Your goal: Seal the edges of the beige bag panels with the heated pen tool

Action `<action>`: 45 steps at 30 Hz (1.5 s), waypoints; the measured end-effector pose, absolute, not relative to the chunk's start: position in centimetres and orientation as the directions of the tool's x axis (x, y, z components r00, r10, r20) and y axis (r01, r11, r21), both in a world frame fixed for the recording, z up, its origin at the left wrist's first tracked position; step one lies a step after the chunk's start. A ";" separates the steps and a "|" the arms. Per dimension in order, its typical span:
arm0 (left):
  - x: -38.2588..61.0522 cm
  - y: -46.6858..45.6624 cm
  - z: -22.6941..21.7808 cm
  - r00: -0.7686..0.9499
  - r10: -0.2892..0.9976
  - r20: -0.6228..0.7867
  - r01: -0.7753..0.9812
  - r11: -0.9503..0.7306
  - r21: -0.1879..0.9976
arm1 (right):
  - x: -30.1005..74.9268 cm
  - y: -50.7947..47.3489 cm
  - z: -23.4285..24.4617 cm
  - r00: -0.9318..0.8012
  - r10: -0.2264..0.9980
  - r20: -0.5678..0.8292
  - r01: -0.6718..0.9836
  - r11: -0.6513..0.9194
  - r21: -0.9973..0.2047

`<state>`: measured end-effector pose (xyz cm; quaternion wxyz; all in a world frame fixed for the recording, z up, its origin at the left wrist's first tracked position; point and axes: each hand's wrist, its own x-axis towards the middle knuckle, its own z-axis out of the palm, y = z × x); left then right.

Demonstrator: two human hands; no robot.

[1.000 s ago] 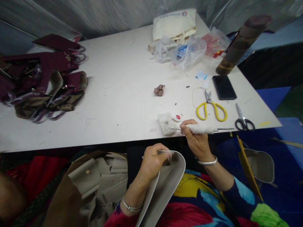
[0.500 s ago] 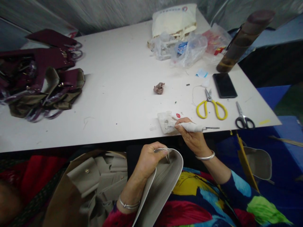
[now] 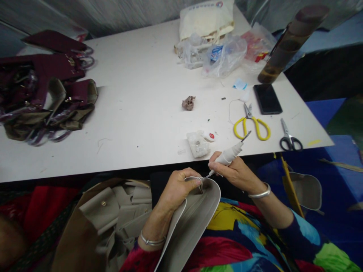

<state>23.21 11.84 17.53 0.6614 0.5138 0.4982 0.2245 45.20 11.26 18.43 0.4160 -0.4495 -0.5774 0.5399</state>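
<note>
Head view: low on the lap, left hand (image 3: 178, 187) pinched tight on the curved top edge of a beige bag flap (image 3: 195, 215); right hand (image 3: 236, 173) closed around a white-wrapped tool (image 3: 227, 158), tip down at the flap edge, just beside the left thumb. Beyond, on the white table (image 3: 141, 113): clear packet (image 3: 197, 144), yellow scissors (image 3: 252, 126), black scissors (image 3: 289, 140), phone (image 3: 267, 99). Maroon bags (image 3: 45, 87) piled far left.

No print is legible, not even on the cream bag (image 3: 207, 22).
</note>
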 end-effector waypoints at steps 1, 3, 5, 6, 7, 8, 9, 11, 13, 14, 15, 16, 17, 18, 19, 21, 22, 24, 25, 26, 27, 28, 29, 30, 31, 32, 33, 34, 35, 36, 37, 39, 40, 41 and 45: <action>23.2 11.8 17.6 0.401 0.808 -0.432 0.216 0.375 0.901 | 45.2 11.2 18.4 -0.246 0.969 -0.005 0.076 0.014 -0.997; 23.3 11.8 17.6 0.398 0.806 -0.437 0.215 0.381 0.899 | 45.1 11.2 18.2 -0.241 0.970 -0.007 0.078 0.013 -0.997; 23.3 11.8 17.7 0.396 0.808 -0.437 0.218 0.380 0.899 | 45.0 11.3 18.0 -0.246 0.969 -0.006 0.072 0.012 -0.997; 23.3 11.8 17.7 0.400 0.806 -0.436 0.218 0.378 0.900 | 45.0 11.3 17.9 -0.247 0.969 -0.004 0.070 0.014 -0.997; 23.3 11.8 17.7 0.405 0.805 -0.433 0.218 0.375 0.901 | 44.9 11.3 17.9 -0.248 0.969 -0.001 0.069 0.017 -0.997; 23.3 11.7 17.7 0.410 0.804 -0.430 0.216 0.372 0.902 | 44.8 11.3 17.8 -0.248 0.969 -0.001 0.071 0.017 -0.997; 23.3 11.7 17.7 0.414 0.804 -0.427 0.214 0.370 0.904 | 44.7 11.3 17.7 -0.246 0.969 -0.002 0.073 0.016 -0.997; 23.4 11.6 17.7 0.414 0.809 -0.417 0.208 0.362 0.909 | 44.5 11.2 17.5 -0.238 0.971 -0.005 0.075 0.013 -0.997; 23.5 11.5 17.8 0.409 0.817 -0.407 0.211 0.349 0.913 | 44.4 11.1 17.3 -0.226 0.974 -0.006 0.075 0.012 -0.997; 23.5 11.5 17.8 0.405 0.820 -0.405 0.217 0.344 0.914 | 44.3 11.0 17.2 -0.215 0.977 -0.002 0.076 0.015 -0.997; 23.5 11.5 17.7 0.402 0.822 -0.403 0.224 0.339 0.914 | 44.2 11.0 17.0 -0.201 0.980 0.003 0.079 0.019 -0.997; 23.6 11.4 17.7 0.400 0.824 -0.402 0.234 0.333 0.913 | 44.1 11.0 16.9 -0.186 0.982 0.005 0.085 0.021 -0.996; 23.6 11.4 17.7 0.396 0.825 -0.403 0.247 0.327 0.912 | 44.0 11.0 16.9 -0.172 0.985 0.007 0.092 0.023 -0.995; 23.6 11.4 17.6 0.390 0.828 -0.403 0.258 0.322 0.911 | 43.9 11.0 16.8 -0.163 0.987 0.008 0.100 0.024 -0.995; 23.6 11.3 17.5 0.381 0.833 -0.401 0.268 0.316 0.910 | 43.7 11.0 16.8 -0.155 0.988 0.010 0.107 0.027 -0.994; 23.7 11.3 17.3 0.366 0.841 -0.398 0.284 0.306 0.909 | 43.3 11.2 16.9 -0.147 0.989 0.021 0.115 0.038 -0.993; 23.7 11.3 17.2 0.363 0.843 -0.396 0.286 0.304 0.909 | 43.1 11.2 17.0 -0.146 0.989 0.027 0.113 0.044 -0.993; 23.7 11.2 17.2 0.367 0.844 -0.390 0.281 0.299 0.912 | 42.9 11.2 17.1 -0.154 0.987 0.035 0.097 0.050 -0.994; 23.7 11.2 17.2 0.372 0.843 -0.388 0.279 0.297 0.913 | 42.9 11.2 17.2 -0.162 0.986 0.033 0.078 0.046 -0.996; 23.7 11.2 17.3 0.373 0.843 -0.387 0.278 0.297 0.914 | 42.9 11.1 17.2 -0.167 0.986 0.027 0.052 0.036 -0.998; 23.8 11.1 17.4 0.374 0.843 -0.388 0.281 0.295 0.913 | 43.0 10.9 17.3 -0.160 0.987 0.026 0.018 0.029 -0.999; 23.8 11.1 17.5 0.374 0.842 -0.390 0.287 0.294 0.912 | 43.1 10.8 17.3 -0.138 0.990 0.030 -0.019 0.028 -0.999; 23.9 11.1 17.7 0.376 0.839 -0.393 0.293 0.294 0.910 | 43.3 10.6 17.3 -0.100 0.994 0.041 -0.053 0.036 -0.998; 24.0 11.0 17.9 0.380 0.837 -0.394 0.297 0.293 0.909 | 43.4 10.4 17.2 -0.053 0.997 0.058 -0.080 0.054 -0.995; 24.1 11.0 18.0 0.381 0.837 -0.392 0.302 0.288 0.909 | 43.6 10.2 17.2 -0.010 0.997 0.075 -0.100 0.074 -0.992; 24.1 11.0 18.1 0.382 0.839 -0.387 0.309 0.279 0.909 | 43.7 9.9 17.1 0.018 0.996 0.086 -0.116 0.088 -0.989; 24.2 10.9 18.2 0.379 0.844 -0.379 0.316 0.267 0.910 | 43.8 9.6 17.0 0.025 0.996 0.088 -0.132 0.091 -0.987; 24.1 10.9 18.2 0.373 0.850 -0.371 0.323 0.256 0.911 | 43.8 9.3 16.9 0.016 0.997 0.082 -0.148 0.083 -0.986; 24.1 10.8 18.1 0.365 0.857 -0.363 0.327 0.247 0.912 | 43.8 9.0 16.8 0.001 0.998 0.070 -0.163 0.069 -0.984; 24.0 10.7 18.1 0.357 0.864 -0.355 0.327 0.240 0.914 | 43.7 8.6 16.7 -0.014 0.998 0.056 -0.174 0.053 -0.983; 23.9 10.7 18.0 0.352 0.869 -0.347 0.326 0.234 0.916 | 43.7 8.3 16.6 -0.024 0.999 0.044 -0.178 0.039 -0.983; 23.7 10.6 17.8 0.347 0.876 -0.335 0.327 0.221 0.919 | 43.4 7.5 16.6 -0.024 0.999 0.040 -0.160 0.036 -0.987; 23.6 10.6 17.8 0.346 0.880 -0.327 0.330 0.212 0.920 | 43.3 7.2 16.7 -0.025 0.999 0.043 -0.134 0.039 -0.990; 23.7 10.5 17.8 0.347 0.882 -0.318 0.334 0.201 0.921 | 43.1 6.9 16.8 -0.031 0.999 0.045 -0.097 0.041 -0.994; 24.1 10.3 18.4 0.367 0.889 -0.274 0.353 0.139 0.925 | 42.6 5.9 17.4 -0.077 0.997 0.019 0.089 0.026 -0.996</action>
